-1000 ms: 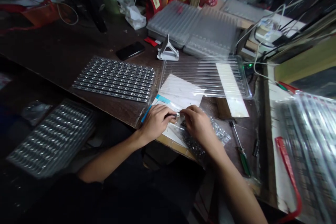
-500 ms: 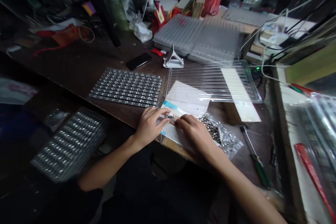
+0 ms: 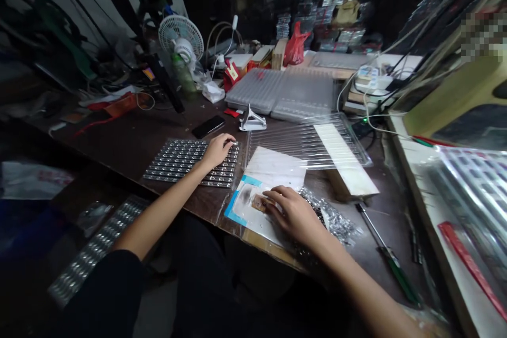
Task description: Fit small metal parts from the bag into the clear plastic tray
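My left hand (image 3: 217, 151) is over the far right corner of a tray of small shiny metal parts (image 3: 186, 161). Its thumb and fingers are closed together at the tray's edge; whatever they pinch is too small to make out. Beside a small brown block (image 3: 259, 203) on a white board with blue tape (image 3: 237, 216), my right hand (image 3: 295, 214) hovers with bent fingers apart, the fingertips at the block's right side. A clear plastic bag of small metal parts (image 3: 340, 224) lies partly hidden behind the right hand.
A clear ribbed tray (image 3: 277, 140) lies behind the board, with a white strip (image 3: 344, 156) across it. A phone (image 3: 208, 127) and white stand (image 3: 252, 120) are farther back. At right lies a green-handled screwdriver (image 3: 400, 274). Another filled tray (image 3: 95, 248) sits low at left.
My left hand has moved from the white board up and left to the filled tray's far right corner. My right hand stays by the brown block, its fingers looser. The view has tilted up.
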Tool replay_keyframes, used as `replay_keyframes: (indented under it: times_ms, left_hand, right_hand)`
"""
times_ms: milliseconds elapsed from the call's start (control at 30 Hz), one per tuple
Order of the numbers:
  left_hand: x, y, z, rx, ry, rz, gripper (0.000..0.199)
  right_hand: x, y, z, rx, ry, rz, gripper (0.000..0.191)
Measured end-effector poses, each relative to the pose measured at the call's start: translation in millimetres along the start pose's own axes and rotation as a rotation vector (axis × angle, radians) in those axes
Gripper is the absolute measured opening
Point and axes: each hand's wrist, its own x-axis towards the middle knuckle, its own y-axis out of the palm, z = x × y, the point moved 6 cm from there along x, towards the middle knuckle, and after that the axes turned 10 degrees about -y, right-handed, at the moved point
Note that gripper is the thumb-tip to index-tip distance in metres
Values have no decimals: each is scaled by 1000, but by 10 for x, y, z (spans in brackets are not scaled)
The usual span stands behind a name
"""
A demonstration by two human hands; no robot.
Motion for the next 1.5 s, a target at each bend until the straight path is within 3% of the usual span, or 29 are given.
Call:
replay_keyframes:
  times_ms: [167,333,567,767,1200,1367,1500]
  left_hand:
    - [6,-90,109,7,-35,-11,16]
    - [110,4,68,-59,-89,17,10]
    - [130,77,111,-225,-196,52,38]
    - [136,-24,170,-232,-202,29,34]
    - [218,42,65,122,-45,77,6]
    - [203,-35,-5,263,10,60,9]
    - [181,15,-130,320,64,93,20]
  right_hand:
    - [-3,-33,79,49,-21,3,26]
    - [-12,-53,78,48,-10,15,25]
    - [-22,-104,44,29,19,14,24]
    - [-16,-77,69,76,12,43,24]
    - [-24,-108,66,58,13,14,23]
    - [-28,-95,77,62,10,40,24]
    - [-18,-99,70,72,21,43,25]
